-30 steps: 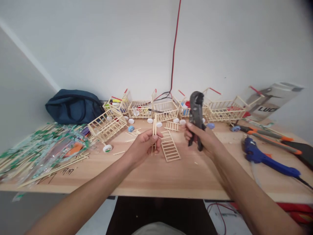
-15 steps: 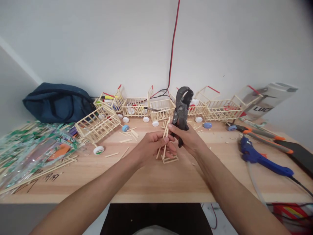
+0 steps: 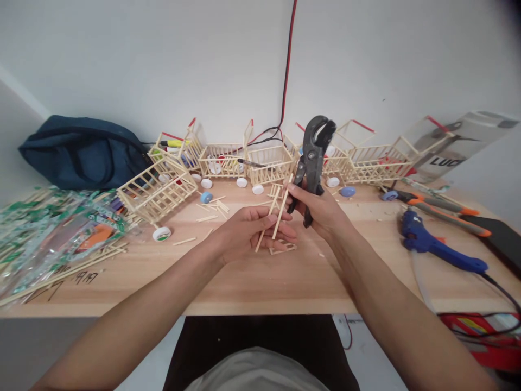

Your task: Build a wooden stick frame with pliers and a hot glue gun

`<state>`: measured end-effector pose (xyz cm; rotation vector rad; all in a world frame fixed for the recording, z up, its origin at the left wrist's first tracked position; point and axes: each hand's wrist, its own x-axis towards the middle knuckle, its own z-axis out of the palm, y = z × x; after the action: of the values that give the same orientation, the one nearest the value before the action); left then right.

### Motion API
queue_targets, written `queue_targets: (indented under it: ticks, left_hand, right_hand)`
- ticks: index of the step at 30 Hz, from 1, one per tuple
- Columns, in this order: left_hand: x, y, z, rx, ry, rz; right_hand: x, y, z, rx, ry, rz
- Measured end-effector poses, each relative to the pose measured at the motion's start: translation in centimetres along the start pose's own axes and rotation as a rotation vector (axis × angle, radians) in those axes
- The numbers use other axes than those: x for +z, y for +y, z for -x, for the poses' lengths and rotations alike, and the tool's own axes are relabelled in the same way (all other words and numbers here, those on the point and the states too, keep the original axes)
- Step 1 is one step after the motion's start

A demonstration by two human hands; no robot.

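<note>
My left hand (image 3: 248, 231) is closed on two thin wooden sticks (image 3: 273, 218), held slanted above the wooden table (image 3: 252, 277). Right beside it, my right hand (image 3: 321, 209) grips a black cutter (image 3: 313, 157) upright, its jaws slightly apart at the top. The fingers of both hands nearly touch at the sticks. Part of a small stick ladder frame (image 3: 283, 248) lies on the table under my left hand, mostly hidden.
Several stick baskets (image 3: 158, 190) with bottle-cap wheels stand along the back wall. A dark blue bag (image 3: 77, 152) and plastic stick packets (image 3: 52, 233) lie at the left. A blue glue gun (image 3: 437, 250) and orange-handled tools (image 3: 439, 209) lie at the right. A red and black cable (image 3: 285, 81) hangs down the wall.
My right hand brought the cutter leftward, next to the sticks in my left hand. The left hand tilted the sticks and lifted them over the ladder frame. The view shifted slightly.
</note>
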<state>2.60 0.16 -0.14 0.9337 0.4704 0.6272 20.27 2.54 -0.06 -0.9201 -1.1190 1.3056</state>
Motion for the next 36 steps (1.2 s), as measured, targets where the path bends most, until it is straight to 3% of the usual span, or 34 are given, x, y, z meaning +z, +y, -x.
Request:
queue_targets:
  ticks: [6, 16, 28, 33, 36]
  left_hand:
    - [-0.3, -0.1, 0.2, 0.002, 0.006, -0.006]
    - [-0.1, -0.4, -0.1, 0.014, 0.030, 0.025]
    - [0.0, -0.5, -0.1, -0.011, 0.021, 0.033]
    - [0.1, -0.1, 0.2, -0.003, 0.032, 0.029]
    - [0.1, 0.6, 0.8, 0.024, 0.002, -0.102]
  right_hand:
    - [-0.1, 0.2, -0.1, -0.015, -0.018, -0.003]
    - [0.4, 0.9, 0.6, -0.054, -0.045, 0.257]
    - [0.8, 0.6, 0.9, -0.038, -0.025, 0.329]
    - [0.4, 0.7, 0.3, 0.028, 0.044, 0.134]
    - [0.0, 0.3, -0.2, 0.036, 0.099, -0.056]
